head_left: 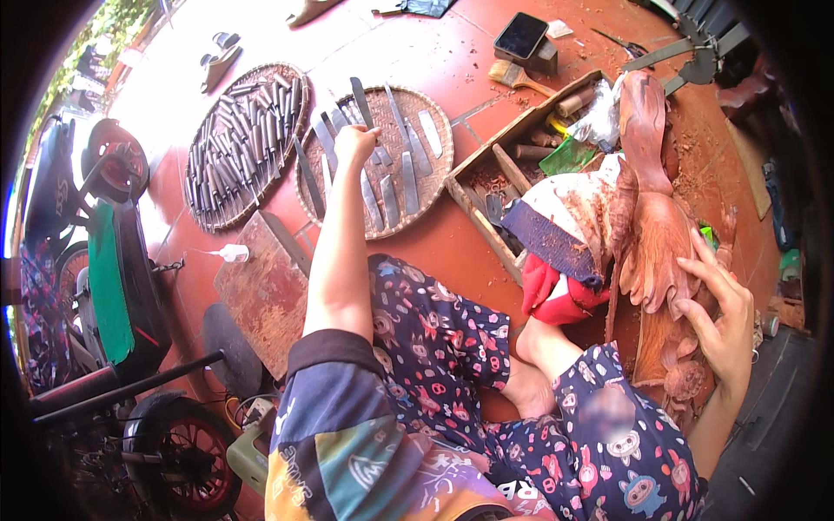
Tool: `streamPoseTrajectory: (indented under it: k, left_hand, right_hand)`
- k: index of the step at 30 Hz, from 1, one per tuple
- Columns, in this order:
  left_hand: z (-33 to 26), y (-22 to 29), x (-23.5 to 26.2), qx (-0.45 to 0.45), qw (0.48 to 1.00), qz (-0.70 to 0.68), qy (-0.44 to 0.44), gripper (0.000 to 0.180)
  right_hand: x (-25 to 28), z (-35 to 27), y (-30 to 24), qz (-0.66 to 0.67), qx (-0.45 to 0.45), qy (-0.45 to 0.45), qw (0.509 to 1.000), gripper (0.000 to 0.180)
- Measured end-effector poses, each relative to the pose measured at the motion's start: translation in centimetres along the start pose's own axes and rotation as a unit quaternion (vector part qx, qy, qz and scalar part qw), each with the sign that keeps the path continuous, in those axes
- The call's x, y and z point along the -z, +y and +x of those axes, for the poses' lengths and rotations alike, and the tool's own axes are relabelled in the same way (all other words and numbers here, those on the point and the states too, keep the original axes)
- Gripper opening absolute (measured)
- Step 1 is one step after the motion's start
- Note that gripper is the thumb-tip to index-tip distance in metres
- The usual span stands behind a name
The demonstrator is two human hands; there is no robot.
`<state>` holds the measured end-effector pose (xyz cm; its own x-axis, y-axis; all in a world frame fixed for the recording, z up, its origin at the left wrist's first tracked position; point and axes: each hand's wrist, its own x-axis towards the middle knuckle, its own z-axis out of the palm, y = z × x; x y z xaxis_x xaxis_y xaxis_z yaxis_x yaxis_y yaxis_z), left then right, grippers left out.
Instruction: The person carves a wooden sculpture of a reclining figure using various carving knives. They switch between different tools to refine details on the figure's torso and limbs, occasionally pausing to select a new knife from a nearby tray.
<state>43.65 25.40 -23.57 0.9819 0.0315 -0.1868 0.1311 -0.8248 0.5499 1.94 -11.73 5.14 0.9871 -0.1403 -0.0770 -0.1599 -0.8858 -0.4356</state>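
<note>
I sit in an open-air woodcarving workshop, on a red tiled floor (452, 234) dusted with wood chips. Two round woven trays (248, 139) in the upper middle of the frame hold rows of chisels. A wooden toolbox (512, 165) stands at upper right, beside a reddish carved wooden figure (651, 234). Motorbikes (113, 278) are parked along the left edge.

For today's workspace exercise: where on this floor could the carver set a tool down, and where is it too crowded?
Bare red tile lies between the right tray, the wooden box and the knee. More bare tile lies beyond both trays, near the phone. Crowded: both trays, the box, and around the carving.
</note>
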Motion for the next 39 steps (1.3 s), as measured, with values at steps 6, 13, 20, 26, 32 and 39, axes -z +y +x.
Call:
streamPoseTrajectory:
  k: [6, 13, 20, 26, 32, 39]
  left_hand:
    - [2.1, -1.0, -3.8, 0.022, 0.999, 0.029, 0.009, 0.039]
    - [0.2, 0.8, -2.7, -0.033, 0.995, 0.051, 0.075, 0.039]
    - [0.3, 3.3, -6.5, -0.060, 0.995, 0.067, 0.052, 0.039]
    - [7.7, -3.9, -5.1, -0.001, 0.998, 0.066, 0.021, 0.052]
    - [2.8, 3.6, 0.2, -0.152, 0.970, -0.125, 0.141, 0.039]
    - [-28.7, 19.5, 7.2, -0.565, 0.802, -0.181, 0.069, 0.023]
  right_hand:
    - [0.0, -0.2, -0.4, -0.002, -0.020, -0.010, 1.000, 0.048]
    - [-0.2, -0.3, -0.7, 0.005, -0.028, -0.024, 0.999, 0.043]
    - [-0.2, -0.7, -1.1, -0.004, -0.021, 0.002, 1.000, 0.039]
    - [-0.5, 0.6, 0.0, 0.005, 0.039, 0.004, 0.999, 0.038]
    - [0.5, -1.3, 1.1, 0.134, 0.031, 0.159, 0.978, 0.041]
    - [-1.6, -0.4, -5.8, 0.467, -0.060, 0.083, 0.878, 0.122]
